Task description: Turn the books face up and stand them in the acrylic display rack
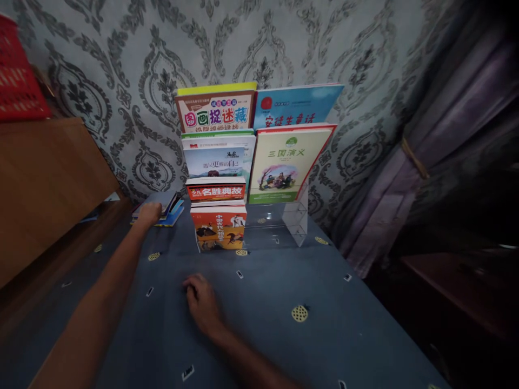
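Note:
My left hand (151, 214) reaches to a small pile of books (173, 215) at the back left of the table. Its fingers are closed at the near side of the top book, which has a greyish cover; the fingertips are hidden. My right hand (201, 303) is low over the table, empty, with loosely curled fingers and a gap by the thumb. Beyond it stands a clear tiered book rack (298, 219). An orange book (219, 229) fills its lowest left tier, with several books above. On the right are a pale green book (286, 162) and a blue book (298, 102).
A blue cloth (259, 335) with pineapple prints covers the table. Patterned wallpaper (162, 70) rises behind the rack. At left stand a brown wooden box (48, 183) and a red plastic basket (20, 81). A tied purple curtain (417, 146) hangs at right, past the table edge.

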Demonstrator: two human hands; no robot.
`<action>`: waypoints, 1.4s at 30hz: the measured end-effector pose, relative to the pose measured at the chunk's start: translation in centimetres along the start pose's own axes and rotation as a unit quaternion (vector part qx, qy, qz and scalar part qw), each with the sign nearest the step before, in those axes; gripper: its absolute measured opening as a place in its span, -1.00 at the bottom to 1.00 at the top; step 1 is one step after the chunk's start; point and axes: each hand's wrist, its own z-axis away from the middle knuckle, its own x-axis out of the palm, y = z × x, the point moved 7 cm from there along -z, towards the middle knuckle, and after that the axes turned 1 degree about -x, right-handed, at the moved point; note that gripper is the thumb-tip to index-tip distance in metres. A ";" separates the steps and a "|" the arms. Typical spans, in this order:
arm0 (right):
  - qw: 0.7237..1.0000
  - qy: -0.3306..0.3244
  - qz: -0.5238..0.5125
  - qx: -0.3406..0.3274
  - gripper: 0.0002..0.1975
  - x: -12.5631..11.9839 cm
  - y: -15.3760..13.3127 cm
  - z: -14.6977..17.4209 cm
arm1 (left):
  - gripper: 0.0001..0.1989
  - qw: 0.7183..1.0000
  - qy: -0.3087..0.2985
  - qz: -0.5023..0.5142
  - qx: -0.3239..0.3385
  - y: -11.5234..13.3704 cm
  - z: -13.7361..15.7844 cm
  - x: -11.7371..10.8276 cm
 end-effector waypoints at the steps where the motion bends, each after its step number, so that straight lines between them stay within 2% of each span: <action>1: 1.000 0.000 -0.001 -0.001 -0.71 0.0 0.0 0.0 | -0.58 1.000 0.002 -0.001 -0.003 0.1 0.2 -0.3; 9: 1.000 -0.004 0.003 -0.004 -0.70 0.2 0.2 -0.1 | -0.55 1.000 -0.010 -0.019 -0.014 -0.4 3.4 -2.9; 15: 1.000 -0.008 -0.002 -0.002 -0.68 0.1 0.1 -0.3 | -0.55 0.999 -0.027 -0.021 0.023 -0.1 10.4 -4.1; 17: 1.000 -0.008 -0.008 0.001 -0.68 -0.1 0.1 -0.4 | -0.56 0.997 -0.048 0.009 0.061 0.8 13.2 -3.6; 19: 1.000 -0.008 -0.012 -0.001 -0.68 -0.2 -0.1 -0.4 | -0.53 0.986 -0.073 0.089 0.124 1.9 15.7 -2.5; 22: 1.000 -0.008 -0.014 -0.004 -0.69 -0.4 -0.3 -0.4 | -0.52 0.967 -0.069 0.181 0.166 2.7 17.6 -0.1; 24: 1.000 -0.009 -0.008 -0.002 -0.70 -0.4 -0.3 -0.3 | -0.51 0.970 -0.060 0.181 0.149 2.3 17.7 2.2; 27: 1.000 -0.012 -0.001 0.002 -0.69 -0.4 -0.2 -0.2 | -0.46 0.983 -0.059 0.155 0.078 0.9 16.8 5.5; 30: 1.000 -0.016 -0.008 0.002 -0.69 -0.2 -0.1 -0.2 | -0.45 0.989 -0.051 0.138 0.003 -0.8 15.3 6.9; 33: 1.000 -0.020 -0.008 0.005 -0.70 -0.2 0.0 -0.2 | -0.44 0.991 -0.041 0.126 -0.030 -1.7 14.1 6.8; 36: 1.000 -0.009 0.010 -0.003 -0.68 -0.4 -0.1 -0.1 | -0.45 0.992 -0.023 0.113 -0.047 -1.7 14.2 5.7; 40: 0.996 0.022 0.071 -0.041 -0.68 -1.0 -1.3 0.2 | -0.49 0.996 0.000 0.056 -0.062 -0.8 17.1 3.9; 42: 0.992 0.019 0.103 -0.069 -0.67 -1.0 -2.3 0.4 | -0.51 0.998 -0.031 0.045 -0.041 0.2 19.5 3.6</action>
